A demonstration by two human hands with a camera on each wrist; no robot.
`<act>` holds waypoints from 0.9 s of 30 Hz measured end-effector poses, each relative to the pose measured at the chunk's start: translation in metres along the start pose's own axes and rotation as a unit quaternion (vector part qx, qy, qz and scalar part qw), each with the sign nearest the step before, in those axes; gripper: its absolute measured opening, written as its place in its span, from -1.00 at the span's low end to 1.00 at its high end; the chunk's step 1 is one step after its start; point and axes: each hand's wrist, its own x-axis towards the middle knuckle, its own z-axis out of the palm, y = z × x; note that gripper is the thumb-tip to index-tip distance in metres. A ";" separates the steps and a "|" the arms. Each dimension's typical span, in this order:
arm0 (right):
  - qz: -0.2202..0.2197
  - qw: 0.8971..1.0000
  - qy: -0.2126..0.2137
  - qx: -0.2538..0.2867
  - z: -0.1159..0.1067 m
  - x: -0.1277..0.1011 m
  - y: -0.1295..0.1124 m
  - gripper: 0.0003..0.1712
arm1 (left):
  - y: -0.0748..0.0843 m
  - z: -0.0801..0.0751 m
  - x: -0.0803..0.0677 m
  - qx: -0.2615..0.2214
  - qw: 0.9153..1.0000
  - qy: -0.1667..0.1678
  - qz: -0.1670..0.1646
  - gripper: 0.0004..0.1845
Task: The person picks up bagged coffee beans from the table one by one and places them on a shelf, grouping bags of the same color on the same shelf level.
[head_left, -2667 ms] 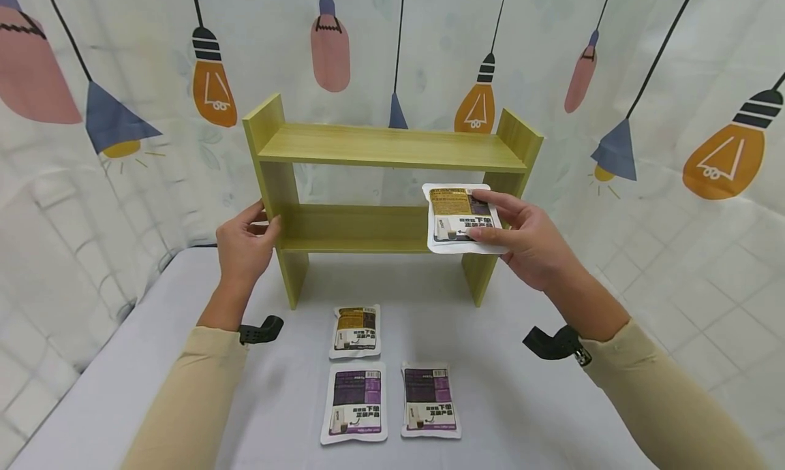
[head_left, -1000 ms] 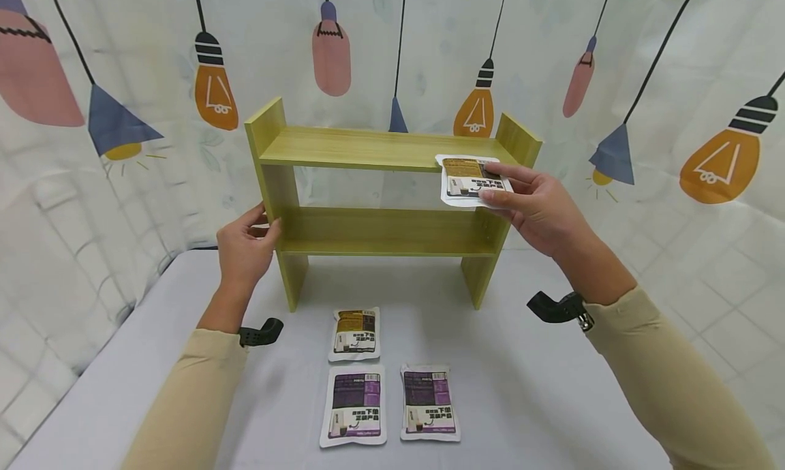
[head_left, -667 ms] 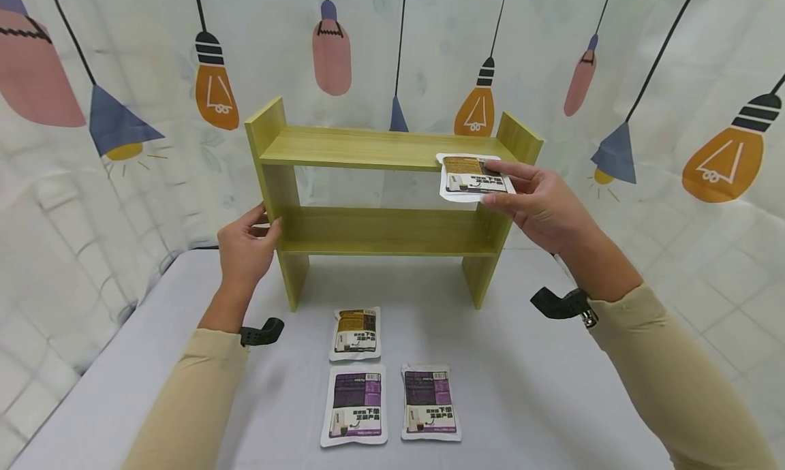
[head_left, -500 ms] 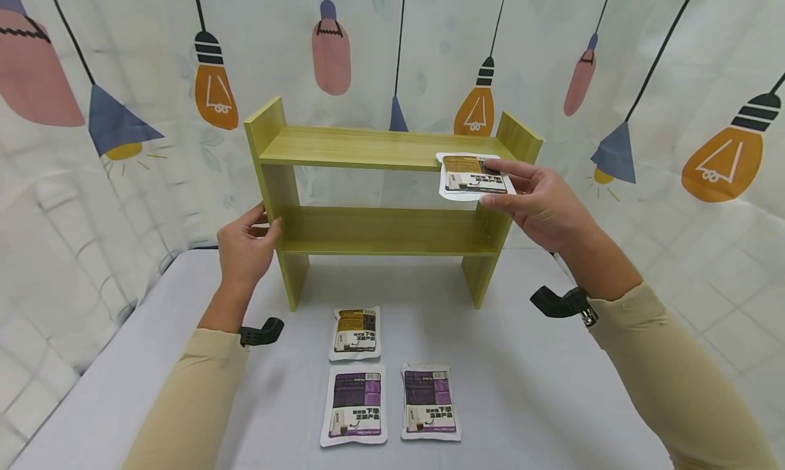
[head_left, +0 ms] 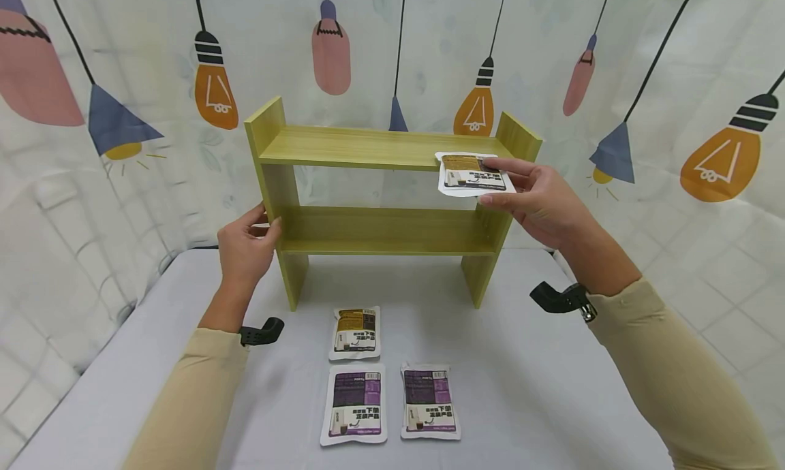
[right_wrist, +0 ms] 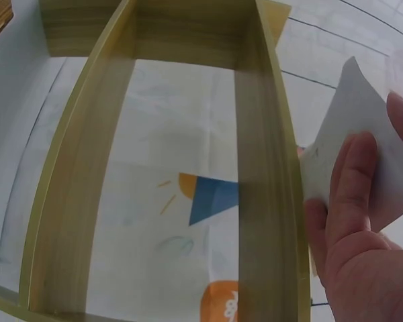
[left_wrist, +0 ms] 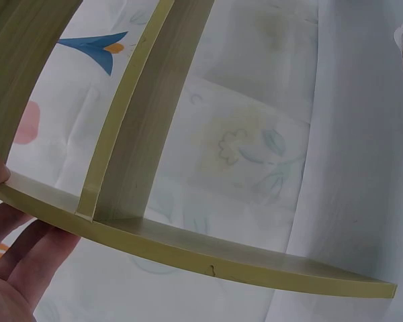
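Note:
A pale wooden two-tier shelf [head_left: 386, 150] stands on the table. My left hand [head_left: 245, 248] holds its left side panel, thumb in front and fingers behind; the left wrist view shows the fingers [left_wrist: 43, 261] against the panel. My right hand [head_left: 542, 201] pinches a white pouch with a brown-and-black label [head_left: 472, 175] at the upper board's front right, label up and tilted. The right wrist view shows the pouch's plain white back [right_wrist: 342, 114] with fingers spread under it. Whether the pouch touches the board, I cannot tell.
On the white tablecloth [head_left: 509, 388] before the shelf lie a brown-labelled pouch [head_left: 356, 334], a purple-labelled pouch [head_left: 353, 405] and another purple-labelled pouch [head_left: 431, 402]. Behind the shelf hangs a curtain [head_left: 264, 41] printed with lamps and bulbs.
The right hand has raised the brown-labelled pouch from before the lower opening to the upper board's edge and tipped it flatter. Over the last half second it barely moves; the left hand stays put.

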 end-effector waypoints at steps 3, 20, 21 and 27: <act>-0.001 1.000 0.006 -0.001 -0.001 0.002 0.000 -0.28 | 0.000 0.000 0.000 0.002 1.000 -0.001 0.000 -0.54; 0.009 1.000 0.004 0.015 -0.007 0.017 -0.001 -0.30 | 0.001 -0.001 0.000 0.001 1.000 0.000 0.002 -0.55; 0.011 1.000 0.004 0.018 -0.007 0.017 -0.001 -0.30 | 0.001 -0.001 0.000 0.001 1.000 0.000 0.002 -0.55; 0.018 0.999 0.008 0.045 -0.008 0.023 -0.001 -0.32 | 0.001 -0.001 0.000 0.002 1.000 0.000 -0.001 -0.55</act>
